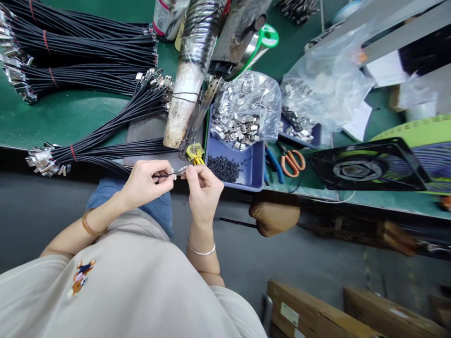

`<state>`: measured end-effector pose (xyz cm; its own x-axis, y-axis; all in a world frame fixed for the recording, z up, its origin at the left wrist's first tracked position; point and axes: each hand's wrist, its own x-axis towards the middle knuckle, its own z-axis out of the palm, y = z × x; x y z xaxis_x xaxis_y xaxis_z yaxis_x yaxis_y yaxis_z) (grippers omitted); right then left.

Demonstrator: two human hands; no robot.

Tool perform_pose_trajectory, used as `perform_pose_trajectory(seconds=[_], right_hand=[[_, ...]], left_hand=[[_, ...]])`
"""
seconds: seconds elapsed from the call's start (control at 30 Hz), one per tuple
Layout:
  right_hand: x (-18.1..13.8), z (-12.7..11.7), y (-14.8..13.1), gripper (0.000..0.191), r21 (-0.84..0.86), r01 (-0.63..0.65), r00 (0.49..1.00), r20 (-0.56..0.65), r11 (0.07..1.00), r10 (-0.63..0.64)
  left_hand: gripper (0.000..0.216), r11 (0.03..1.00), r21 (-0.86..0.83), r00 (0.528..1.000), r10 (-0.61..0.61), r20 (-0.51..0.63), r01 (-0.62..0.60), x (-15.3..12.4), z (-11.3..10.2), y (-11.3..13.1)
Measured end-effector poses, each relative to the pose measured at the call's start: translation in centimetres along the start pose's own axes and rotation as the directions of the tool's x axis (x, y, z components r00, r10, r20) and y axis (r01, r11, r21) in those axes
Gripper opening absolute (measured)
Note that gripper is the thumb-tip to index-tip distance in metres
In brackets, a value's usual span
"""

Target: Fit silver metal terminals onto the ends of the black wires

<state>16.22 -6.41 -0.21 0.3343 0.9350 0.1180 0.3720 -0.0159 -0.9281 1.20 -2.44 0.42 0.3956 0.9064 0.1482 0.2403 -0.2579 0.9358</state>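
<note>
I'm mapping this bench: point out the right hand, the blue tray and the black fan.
Right hand (204, 193): head view, on the back of the hand.
Blue tray (254, 170): head view, on its bare floor.
Black fan (357, 170): head view, on its round hub.

Left of the rectangular blue plastic tray (254, 172), the thin held cable (159, 176) is black; rightward, looped tool handles (293, 164) are orange.

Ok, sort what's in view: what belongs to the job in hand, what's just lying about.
Likely in use: black cable in the left hand; small metal piece in the right hand; bundled cables; blue tray with metal connectors.

Seemingly aside: orange-handled tool; black fan; cardboard boxes.
</note>
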Motion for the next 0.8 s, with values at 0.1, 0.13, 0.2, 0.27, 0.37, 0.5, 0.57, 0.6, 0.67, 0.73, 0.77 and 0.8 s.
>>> perform_pose_trajectory(seconds=[0.1,0.13,0.2,0.27,0.37,0.5,0.57,0.6,0.67,0.73,0.77,0.8], right_hand=[[-0.02,0.04,-0.05,0.034,-0.014,0.005,1.0,0.007,1.0,-0.005],[-0.03,0.07,-0.06,0.034,-0.015,0.007,1.0,0.009,1.0,-0.007],[-0.07,0.11,-0.05,0.033,-0.005,0.013,1.0,0.011,1.0,-0.013],[-0.14,0.13,-0.02,0.033,0.011,0.017,1.0,0.011,1.0,-0.018],[-0.27,0.14,-0.03,0.032,0.011,0.016,1.0,0.01,1.0,-0.017],[-0.39,0.12,-0.19,0.032,-0.024,0.035,0.999,0.0,0.999,-0.035],[-0.38,0.1,-0.26,0.033,-0.009,0.046,0.999,0.002,0.999,-0.046],[-0.37,0.11,-0.28,0.033,0.0,0.047,0.999,0.009,0.999,-0.047],[-0.38,0.17,-0.32,0.033,0.0,0.05,0.999,0.02,0.999,-0.05],[-0.46,0.32,-0.37,0.033,-0.03,0.078,0.997,0.009,0.996,-0.078],[-0.51,0.4,-0.4,0.034,-0.056,0.105,0.994,-0.005,0.993,-0.105],[-0.56,0.48,-0.43,0.036,-0.088,0.137,0.99,-0.02,0.987,-0.139]], left_hand=[[0.015,1.0,0.002,1.0,0.004,0.001,-0.004,0.04,0.03,-0.03],[0.015,1.0,0.004,1.0,0.005,0.002,-0.005,0.05,0.03,-0.05],[0.015,1.0,0.007,1.0,0.016,0.0,-0.016,0.07,0.04,-0.08],[0.015,1.0,0.009,1.0,0.029,-0.006,-0.029,0.09,0.04,-0.09],[0.015,0.999,0.01,0.999,0.031,-0.009,-0.031,0.09,0.02,-0.08],[0.016,0.999,0.023,0.999,0.035,-0.011,-0.035,0.02,-0.01,-0.11],[0.016,0.999,0.028,0.999,0.04,-0.011,-0.04,-0.04,-0.01,-0.14],[0.015,0.999,0.029,0.999,0.042,-0.012,-0.042,-0.07,0.0,-0.17],[0.015,0.998,0.031,0.999,0.047,-0.013,-0.047,-0.13,0.03,-0.24],[0.015,0.998,0.03,0.998,0.058,-0.017,-0.057,-0.2,0.07,-0.33],[0.015,0.997,0.03,0.998,0.065,-0.016,-0.064,-0.23,0.09,-0.36],[0.016,0.997,0.033,0.997,0.076,-0.015,-0.076,-0.26,0.09,-0.39]])
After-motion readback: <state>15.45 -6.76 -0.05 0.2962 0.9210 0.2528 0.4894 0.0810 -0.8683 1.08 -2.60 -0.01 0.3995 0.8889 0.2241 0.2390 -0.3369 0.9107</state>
